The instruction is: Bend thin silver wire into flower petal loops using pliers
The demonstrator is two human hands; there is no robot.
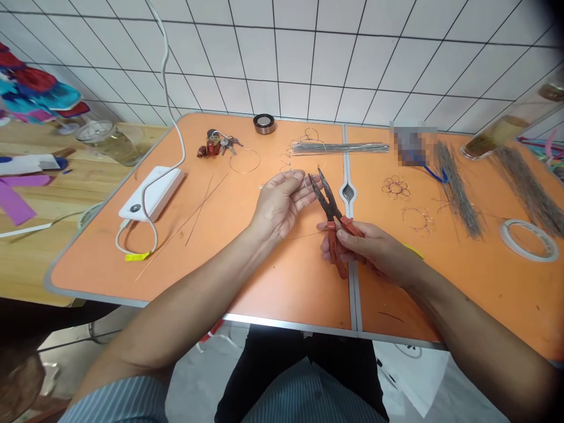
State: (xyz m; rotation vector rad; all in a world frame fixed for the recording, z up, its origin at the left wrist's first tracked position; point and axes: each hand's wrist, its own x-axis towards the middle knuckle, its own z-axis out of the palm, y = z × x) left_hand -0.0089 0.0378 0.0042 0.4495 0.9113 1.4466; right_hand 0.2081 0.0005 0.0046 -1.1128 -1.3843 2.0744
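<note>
**Long-nose pliers meeting thin wire over orange table**

Viewed from above, head cam. L hand (279,202) just left of the pliers (330,208), fingers curled and pinched narrow on a wire piece (296,174): small, silvery, bent, exact shape too fine to tell. R hand (374,249) just below the pliers, wrapped shut round the red rubbery handles. Dark metal noses long and tapered, standing parted, tips right beside the L fingertips. All held a little above the table (273,288), smooth matt orange w/ grey metal rim and centre seam.

Step in hand, by the look: lining up plier tips w/ the wire piece, not yet biting. Next move, as a judgement: calls for a steady L pinch and a light, exact squeeze, the wire being thin, springy, quick to slip or kink.

Around the pliers:
- Above: bundle of straight wires (339,148), stiff, shiny.
- Upper left: open wire ring (245,160), keys (215,144), black tape roll (264,123).
- Far left: white glossy power bank (152,192) w/ cable.
- Right: coppery wire flower (395,187), looped petals.
- Further right: dark wire bundles (458,188), then clear tape ring (529,239).
</note>
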